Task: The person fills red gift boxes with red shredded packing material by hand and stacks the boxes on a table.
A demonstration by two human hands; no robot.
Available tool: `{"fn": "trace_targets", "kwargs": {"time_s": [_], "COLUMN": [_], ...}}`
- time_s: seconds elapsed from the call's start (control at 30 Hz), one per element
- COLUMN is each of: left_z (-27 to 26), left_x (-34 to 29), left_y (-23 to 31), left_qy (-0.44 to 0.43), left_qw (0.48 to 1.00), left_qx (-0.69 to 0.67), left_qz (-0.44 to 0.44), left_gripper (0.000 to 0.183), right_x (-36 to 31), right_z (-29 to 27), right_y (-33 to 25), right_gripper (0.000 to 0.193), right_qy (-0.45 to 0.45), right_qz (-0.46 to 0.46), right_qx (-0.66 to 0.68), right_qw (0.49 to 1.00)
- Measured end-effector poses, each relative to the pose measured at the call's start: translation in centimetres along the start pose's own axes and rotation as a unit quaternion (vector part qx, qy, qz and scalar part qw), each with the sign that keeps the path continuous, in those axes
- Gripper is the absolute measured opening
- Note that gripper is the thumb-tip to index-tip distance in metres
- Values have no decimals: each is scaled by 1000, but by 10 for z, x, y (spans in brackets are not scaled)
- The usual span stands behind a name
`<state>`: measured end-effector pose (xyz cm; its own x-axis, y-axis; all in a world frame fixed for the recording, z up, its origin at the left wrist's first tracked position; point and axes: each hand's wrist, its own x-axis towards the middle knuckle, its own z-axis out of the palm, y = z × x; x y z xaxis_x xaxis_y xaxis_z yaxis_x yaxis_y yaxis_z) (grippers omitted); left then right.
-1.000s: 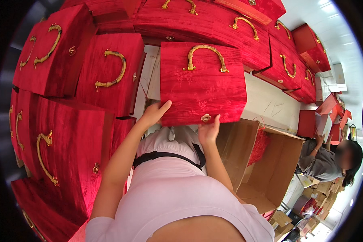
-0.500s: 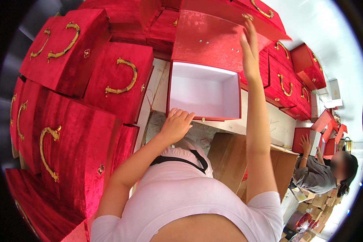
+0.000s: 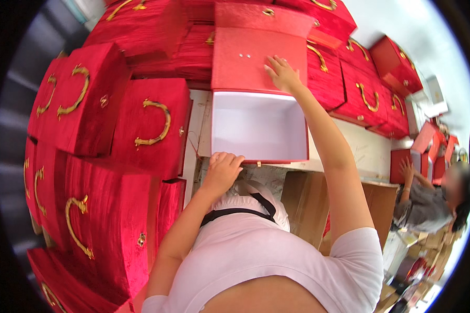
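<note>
A red gift box (image 3: 307,133) with a white-lined inside stands in front of me, its lid (image 3: 232,70) swung back behind it. My left hand (image 3: 223,169) is closed over the box's near rim at the left corner. On the lid's salmon-red inner face, near the hinge, lies my right hand (image 3: 284,74); its fingers are spread and it holds nothing. Two small pale studs show on that face. A metal clasp (image 3: 268,11) sits on the flap at the lid's far edge. A small tab juts from the near rim beside my left hand.
Red velvet boxes (image 3: 151,112) with gold curved handles are stacked at left, behind and right. The box stands on a pale tabletop (image 3: 363,151). An open brown carton (image 3: 303,201) is below its near side. At far right a person (image 3: 428,198) handles red boxes.
My right hand has come down from the lid's far edge onto its inner face. The lid now leans further back and its flap has flattened out. My left hand stays on the near rim.
</note>
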<state>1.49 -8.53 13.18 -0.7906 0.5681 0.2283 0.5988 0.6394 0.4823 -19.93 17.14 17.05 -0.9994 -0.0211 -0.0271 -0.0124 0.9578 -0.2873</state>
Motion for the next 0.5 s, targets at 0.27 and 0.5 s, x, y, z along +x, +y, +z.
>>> {"fn": "trace_targets", "kwargs": {"time_s": [0.27, 0.5], "left_z": [9, 5], "left_x": [25, 25], "left_y": [-36, -16], "left_qy": [19, 94], "left_qw": [996, 994], "left_qx": [82, -55], "left_qz": [29, 12], "left_gripper": [14, 19], "right_x": [-245, -518], "right_z": [-37, 54], "right_y": [82, 183], "right_gripper": [36, 57], "right_qy": [323, 263], "right_qz": [29, 474], "right_qx": [235, 267], "right_qw": [916, 796]}}
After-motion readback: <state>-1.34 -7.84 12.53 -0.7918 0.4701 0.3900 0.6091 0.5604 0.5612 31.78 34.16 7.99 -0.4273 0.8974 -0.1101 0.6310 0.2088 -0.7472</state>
